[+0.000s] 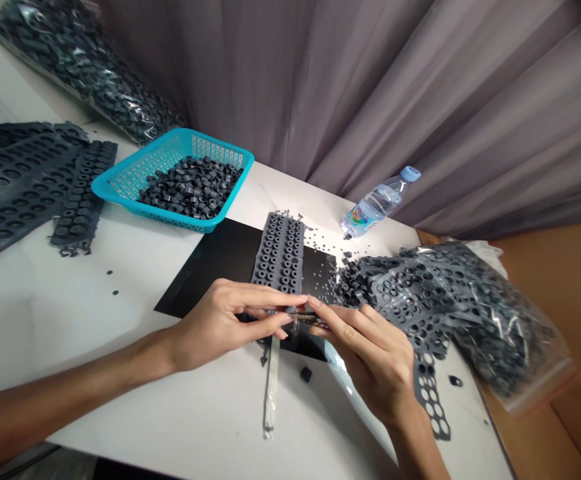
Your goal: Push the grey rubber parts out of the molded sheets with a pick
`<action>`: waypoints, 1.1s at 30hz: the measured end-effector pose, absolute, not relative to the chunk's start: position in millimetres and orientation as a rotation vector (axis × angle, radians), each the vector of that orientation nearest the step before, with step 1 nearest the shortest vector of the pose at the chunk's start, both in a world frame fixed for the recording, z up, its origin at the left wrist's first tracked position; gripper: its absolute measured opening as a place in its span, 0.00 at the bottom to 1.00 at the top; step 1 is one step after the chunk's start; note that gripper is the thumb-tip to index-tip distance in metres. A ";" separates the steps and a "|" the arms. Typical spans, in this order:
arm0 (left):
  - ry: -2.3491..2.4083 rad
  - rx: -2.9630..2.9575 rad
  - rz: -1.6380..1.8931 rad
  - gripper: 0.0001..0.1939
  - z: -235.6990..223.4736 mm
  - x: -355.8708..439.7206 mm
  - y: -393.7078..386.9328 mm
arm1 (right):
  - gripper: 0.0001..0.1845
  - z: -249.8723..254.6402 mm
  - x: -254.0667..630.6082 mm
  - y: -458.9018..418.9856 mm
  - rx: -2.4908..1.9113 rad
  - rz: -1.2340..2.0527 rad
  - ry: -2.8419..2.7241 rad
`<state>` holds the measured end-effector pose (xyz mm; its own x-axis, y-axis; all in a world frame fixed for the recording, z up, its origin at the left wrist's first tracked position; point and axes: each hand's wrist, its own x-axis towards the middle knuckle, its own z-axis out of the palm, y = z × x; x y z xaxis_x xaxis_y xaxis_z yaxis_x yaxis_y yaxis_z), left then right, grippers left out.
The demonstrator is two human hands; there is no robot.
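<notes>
Over a dark grey rubber sheet with rows of ring-shaped parts (277,257), my two hands meet at the fingertips. My left hand (225,317) is closed, thumb and fingers pinched together; what lies between them is hidden. My right hand (375,353) grips a slim, dark metallic tool (306,316) whose kind I cannot make out, its tip reaching the left fingertips. The sheet lies on a black mat (210,267). Just below the hands lies a narrow pale strip (271,393), with a small black rubber piece (306,374) to its right.
A turquoise basket (170,217) of black rubber pieces stands back left, near more rubber sheets (15,180) and a filled plastic bag (95,67). Right are a water bottle (375,203), punched-out sheet scraps (410,287) and another filled bag (510,333). Tiny black bits are scattered about.
</notes>
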<state>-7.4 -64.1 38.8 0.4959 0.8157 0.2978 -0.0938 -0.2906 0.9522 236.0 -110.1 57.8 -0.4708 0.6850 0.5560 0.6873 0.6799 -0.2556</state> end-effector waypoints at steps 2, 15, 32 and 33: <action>0.627 1.624 1.018 0.18 38.9 -7.4 -63.9 | 0.32 58.1 235.8 -110.2 -1.057 -0.008 -2.252; 0.626 1.615 1.006 0.18 39.1 -7.9 -63.9 | 0.32 56.9 236.3 -109.3 -1.047 0.002 -2.244; 0.626 1.713 1.020 0.19 33.4 -7.5 -61.4 | 0.13 60.1 255.5 -115.9 -1.594 0.062 -1.626; 0.628 1.729 1.026 0.19 32.9 -7.6 -61.0 | 0.14 54.4 253.2 -123.5 -1.690 0.135 -1.572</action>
<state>-7.6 -61.0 32.9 0.5076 0.7883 0.3476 -0.0493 -0.3763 0.9252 253.2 -123.5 54.4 0.2195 0.8758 0.4299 0.7895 0.0994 -0.6057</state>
